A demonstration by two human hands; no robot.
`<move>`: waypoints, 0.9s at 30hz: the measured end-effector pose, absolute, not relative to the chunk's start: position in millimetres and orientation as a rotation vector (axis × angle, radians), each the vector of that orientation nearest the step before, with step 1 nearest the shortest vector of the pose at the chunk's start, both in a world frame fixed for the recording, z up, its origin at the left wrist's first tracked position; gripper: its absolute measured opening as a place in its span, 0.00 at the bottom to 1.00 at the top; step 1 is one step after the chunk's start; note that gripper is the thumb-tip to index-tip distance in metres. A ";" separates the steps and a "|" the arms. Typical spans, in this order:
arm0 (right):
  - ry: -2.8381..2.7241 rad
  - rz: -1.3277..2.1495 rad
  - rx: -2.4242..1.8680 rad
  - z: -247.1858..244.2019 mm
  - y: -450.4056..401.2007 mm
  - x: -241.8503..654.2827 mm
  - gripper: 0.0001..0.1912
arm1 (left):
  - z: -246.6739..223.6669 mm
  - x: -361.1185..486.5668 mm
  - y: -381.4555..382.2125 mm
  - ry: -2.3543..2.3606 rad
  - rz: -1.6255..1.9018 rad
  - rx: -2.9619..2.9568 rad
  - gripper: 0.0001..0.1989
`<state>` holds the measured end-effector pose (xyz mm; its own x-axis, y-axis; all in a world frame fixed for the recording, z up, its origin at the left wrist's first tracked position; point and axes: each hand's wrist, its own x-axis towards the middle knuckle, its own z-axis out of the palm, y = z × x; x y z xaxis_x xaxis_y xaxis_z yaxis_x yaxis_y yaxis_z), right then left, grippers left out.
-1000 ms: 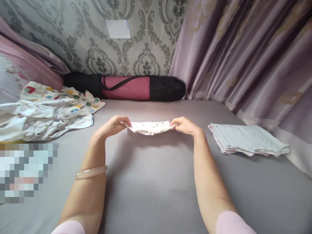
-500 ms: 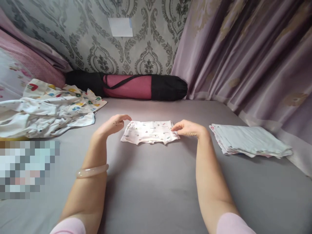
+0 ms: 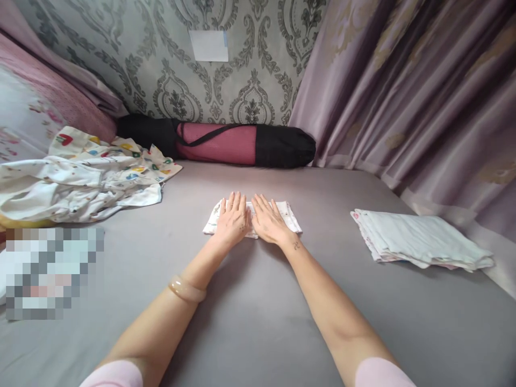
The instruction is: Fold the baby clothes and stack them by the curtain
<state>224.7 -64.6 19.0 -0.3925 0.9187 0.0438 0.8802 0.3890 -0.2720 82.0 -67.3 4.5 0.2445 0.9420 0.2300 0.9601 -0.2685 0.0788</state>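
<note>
A small white garment with a scattered print (image 3: 291, 219) lies folded on the grey bed sheet (image 3: 258, 317). My left hand (image 3: 234, 219) rests flat on its left half, palm down with the fingers stretched away from me. Beside it, my right hand (image 3: 269, 219) lies flat on the right half, its fingers angled slightly left. The two hands nearly meet at the middle and cover much of the cloth. Neither one grips anything. Only the garment's outer ends and a little of its near edge show.
A stack of folded clothes (image 3: 423, 239) lies at the right, near the purple curtain (image 3: 355, 86). Loose printed clothes (image 3: 108, 183) are heaped at the left, above a blurred-out patch (image 3: 52, 274). Against the patterned wall (image 3: 161, 64) lies a rolled mat in a pink-and-black bag (image 3: 220, 144).
Both hands have come inward from the garment's two side edges. Their fingers, bent before, are now straight and pressed flat on top of it. The view has shifted slightly.
</note>
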 end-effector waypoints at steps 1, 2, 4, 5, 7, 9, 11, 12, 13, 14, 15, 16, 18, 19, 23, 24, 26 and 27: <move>-2.458 0.279 -1.608 16.4 -65.3 223.9 0.33 | 6.0 81.5 -67.3 -1.859 -0.342 -2.400 0.29; -2.454 0.254 -1.606 14.1 -65.7 223.6 0.33 | 6.9 81.0 -67.1 -1.867 -0.329 -2.391 0.29; -2.445 0.214 -1.600 9.8 -66.1 223.6 0.33 | 5.8 80.2 -66.1 -1.881 -0.316 -2.388 0.29; -2.448 0.210 -1.598 7.6 -66.1 223.7 0.33 | 3.7 79.8 -65.4 -1.889 -0.305 -2.399 0.29; -2.471 0.235 -1.604 2.8 -66.2 223.6 0.33 | -2.6 78.8 -63.8 -1.899 -0.253 -2.463 0.30; -2.497 0.269 -1.611 -1.6 -66.3 223.4 0.33 | -8.9 77.3 -62.0 -1.899 -0.185 -2.540 0.30; -2.503 0.279 -1.608 -4.4 -66.5 223.2 0.32 | -12.7 75.8 -60.5 -1.907 -0.146 -2.576 0.31; -2.501 0.278 -1.605 -5.0 -66.6 223.1 0.33 | -13.4 75.2 -60.1 -1.912 -0.143 -2.578 0.31; -2.499 0.278 -1.603 -5.3 -66.7 223.1 0.33 | -13.6 74.8 -59.9 -1.917 -0.143 -2.576 0.31; -2.497 0.281 -1.604 -5.1 -66.9 223.1 0.33 | -13.5 74.5 -59.9 -1.922 -0.142 -2.576 0.31; -2.496 0.285 -1.606 -4.6 -67.0 223.1 0.33 | -13.2 74.4 -60.1 -1.924 -0.140 -2.578 0.31; -2.494 0.291 -1.608 -3.8 -67.1 223.2 0.33 | -12.9 74.4 -60.4 -1.922 -0.141 -2.577 0.31; -2.496 0.314 -1.608 -1.3 -67.1 223.7 0.33 | -12.4 74.4 -60.9 -1.911 -0.153 -2.571 0.31; -2.497 0.331 -1.607 0.2 -67.0 224.1 0.33 | -12.1 74.6 -61.0 -1.902 -0.165 -2.564 0.30; -2.436 0.279 -1.639 5.6 -65.3 226.5 0.33 | -9.3 75.5 -59.3 -1.819 -0.315 -2.492 0.29; -2.407 0.232 -1.652 5.9 -64.9 227.1 0.33 | -8.6 75.6 -58.7 -1.795 -0.372 -2.467 0.29; -2.380 0.177 -1.675 4.6 -64.6 228.0 0.33 | -8.5 75.3 -57.6 -1.754 -0.427 -2.462 0.28; -2.385 0.182 -1.686 3.1 -64.7 228.3 0.33 | -9.2 74.8 -57.3 -1.744 -0.411 -2.486 0.28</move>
